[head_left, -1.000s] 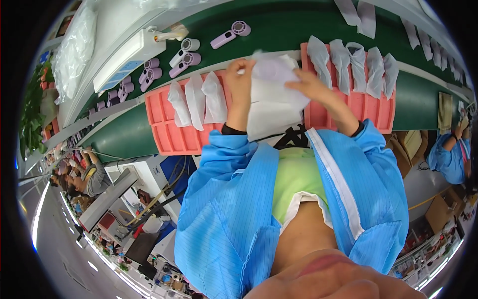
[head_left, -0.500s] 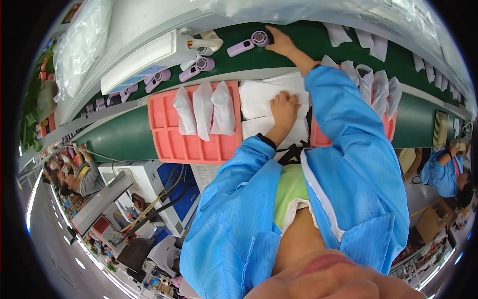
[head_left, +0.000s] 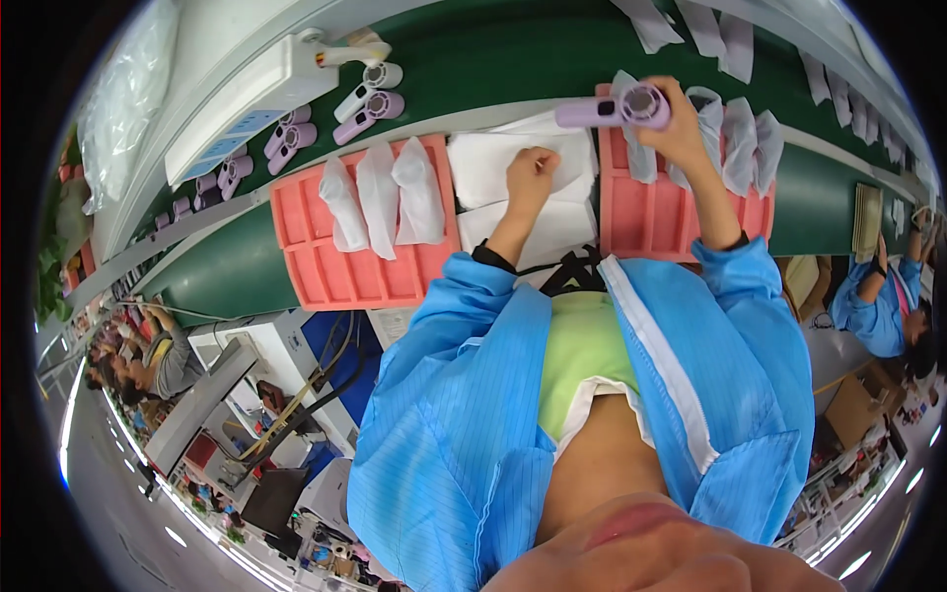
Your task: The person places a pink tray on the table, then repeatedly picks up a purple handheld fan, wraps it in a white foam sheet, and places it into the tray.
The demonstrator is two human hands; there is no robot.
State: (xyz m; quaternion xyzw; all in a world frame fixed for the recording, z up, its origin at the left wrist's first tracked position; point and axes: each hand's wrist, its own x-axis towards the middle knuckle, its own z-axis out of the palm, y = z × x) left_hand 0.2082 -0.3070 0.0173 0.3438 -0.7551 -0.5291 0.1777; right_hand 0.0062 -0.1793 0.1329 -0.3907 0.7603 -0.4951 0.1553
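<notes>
My right hand [head_left: 679, 128] grips a light purple handheld fan [head_left: 589, 113] by its round head, the handle pointing left. It is held above the left edge of the right pink tray [head_left: 646, 232]. My left hand [head_left: 531, 180] is closed over a stack of flat white sleeves [head_left: 483, 178] between the two trays; whether its fingers pinch anything is hidden. On the left pink tray [head_left: 291, 222] lie several white-wrapped items [head_left: 378, 197]. More wrapped items [head_left: 740, 148] lie across the right tray, partly behind my right hand.
Behind the trays runs a green conveyor belt [head_left: 473, 64] carrying several purple fans [head_left: 370, 116] at left and white sleeves [head_left: 646, 25] at right. A white box-shaped device [head_left: 237, 109] overhangs the belt. Other people [head_left: 873, 311] sit farther off on both sides.
My right hand has picked the fan up off the belt and drawn it nearer, over the right tray. My left hand has lifted slightly and curled above the white stack.
</notes>
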